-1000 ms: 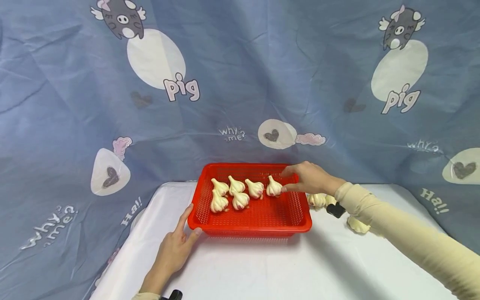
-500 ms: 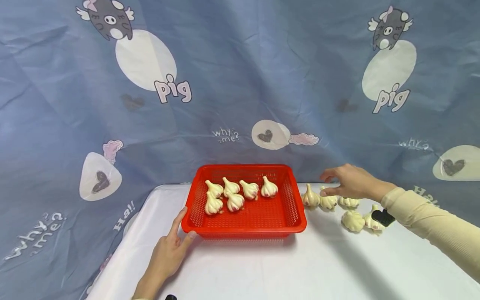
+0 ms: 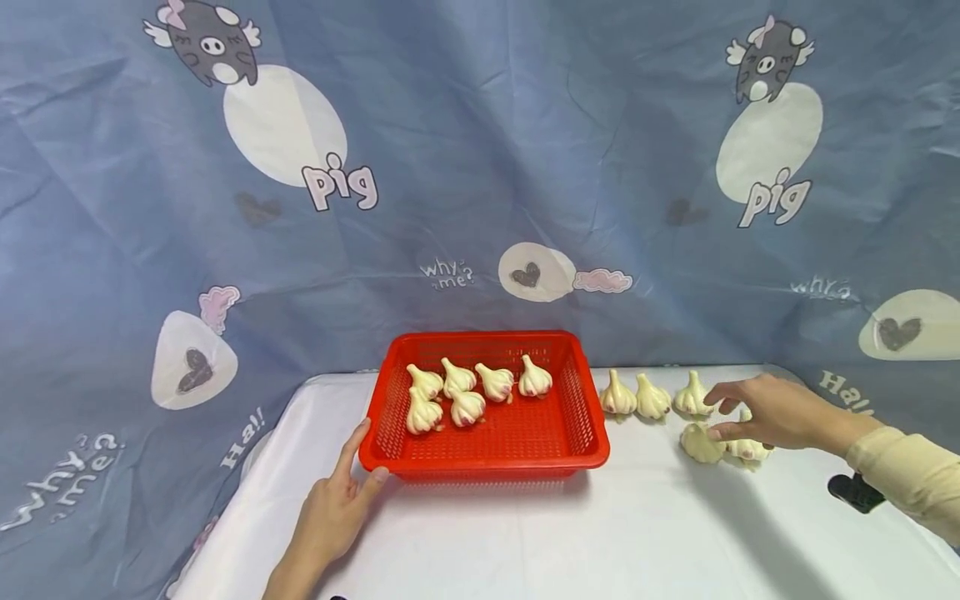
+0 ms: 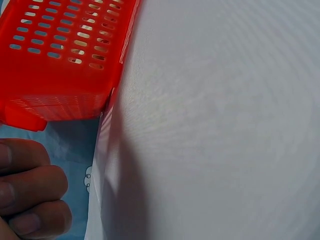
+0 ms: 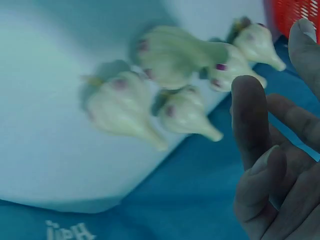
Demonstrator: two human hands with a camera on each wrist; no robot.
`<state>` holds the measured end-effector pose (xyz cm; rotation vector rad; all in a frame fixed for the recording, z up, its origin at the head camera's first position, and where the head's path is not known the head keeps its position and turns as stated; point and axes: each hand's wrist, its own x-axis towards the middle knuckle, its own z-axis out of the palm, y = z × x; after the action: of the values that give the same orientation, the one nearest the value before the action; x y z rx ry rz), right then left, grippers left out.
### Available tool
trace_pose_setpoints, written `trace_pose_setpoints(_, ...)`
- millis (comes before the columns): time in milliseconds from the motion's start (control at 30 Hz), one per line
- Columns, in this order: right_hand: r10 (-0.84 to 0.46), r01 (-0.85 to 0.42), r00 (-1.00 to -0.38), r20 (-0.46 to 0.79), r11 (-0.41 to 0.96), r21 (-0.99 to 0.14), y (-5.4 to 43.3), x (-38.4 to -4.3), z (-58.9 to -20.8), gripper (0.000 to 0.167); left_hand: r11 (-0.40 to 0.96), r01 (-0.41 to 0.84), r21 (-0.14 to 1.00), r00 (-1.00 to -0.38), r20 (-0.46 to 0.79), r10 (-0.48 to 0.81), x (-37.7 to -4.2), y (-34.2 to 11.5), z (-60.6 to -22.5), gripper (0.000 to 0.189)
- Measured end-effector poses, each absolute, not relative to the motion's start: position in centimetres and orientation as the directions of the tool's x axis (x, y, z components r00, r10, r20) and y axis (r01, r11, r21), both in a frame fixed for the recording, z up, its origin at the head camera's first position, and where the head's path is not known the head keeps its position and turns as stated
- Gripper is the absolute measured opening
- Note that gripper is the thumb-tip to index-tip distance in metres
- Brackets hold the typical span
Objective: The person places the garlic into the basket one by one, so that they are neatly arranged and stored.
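My left hand (image 3: 327, 508) is at the near-left corner of a red plastic basket (image 3: 495, 463), its index finger along the left rim and its thumb at the front rim. The left wrist view has three bent fingers (image 4: 35, 187) below the basket's perforated side. Several garlic bulbs (image 3: 497, 382) lie inside, mostly towards the left and back. Out to the right, my right hand (image 3: 783, 411) hovers over loose garlic bulbs, thumb and fingers spread with nothing between them. Beneath its thumb sits a shaded bulb (image 3: 700, 446); another bulb (image 3: 748, 450) is partly hidden by the hand.
A row of bulbs stands right of the basket, among them one beside its wall (image 3: 617, 395), a middle one (image 3: 652, 398) and one nearer the hand (image 3: 692, 395). White cloth (image 3: 525, 542) covers the table. Behind it hangs a blue printed curtain (image 3: 450, 167).
My right hand has moved out of the basket and rightwards, past the row of bulbs, to the farther garlic. My left hand stays at the basket corner. The head view has shifted slightly right.
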<state>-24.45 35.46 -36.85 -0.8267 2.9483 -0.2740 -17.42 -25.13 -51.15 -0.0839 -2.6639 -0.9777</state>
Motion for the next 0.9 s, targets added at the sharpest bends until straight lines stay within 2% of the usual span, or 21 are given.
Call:
trace_pose_setpoints(100,-0.503,-0.483,-0.863,-0.036,0.845,-0.232,36.6,-23.4,-37.6,0.052,0.77,0.158,0.618,-0.951,0.305,-0.05,-17.4,-25.2,-51.1,0.075)
trace_pose_setpoints(300,-0.533,-0.543,-0.84,0.104,0.832,-0.115,37.8,-22.6,-39.2,0.054,0.775,0.159,0.611,-0.949,0.312,-0.051,-17.4,-25.2,-51.1,0.075)
trace_pose_setpoints(467,-0.534,-0.555,-0.824,0.189,0.828,-0.081,38.0,-22.3,-40.7,0.059,0.775,0.157,0.612,-0.95,0.308,-0.051,-17.5,-25.2,-51.3,0.076)
trace_pose_setpoints(700,-0.491,-0.516,-0.85,0.188,0.849,-0.113,37.3,-22.0,-42.8,0.07,0.771,0.166,0.615,-0.947,0.317,-0.049,-17.5,-25.1,-51.2,0.075)
trace_pose_setpoints(900,-0.502,-0.522,-0.843,0.193,0.85,-0.066,37.0,-22.0,-44.7,0.065,0.771,0.167,0.615,-0.947,0.319,-0.049,-17.3,-25.1,-51.1,0.075)
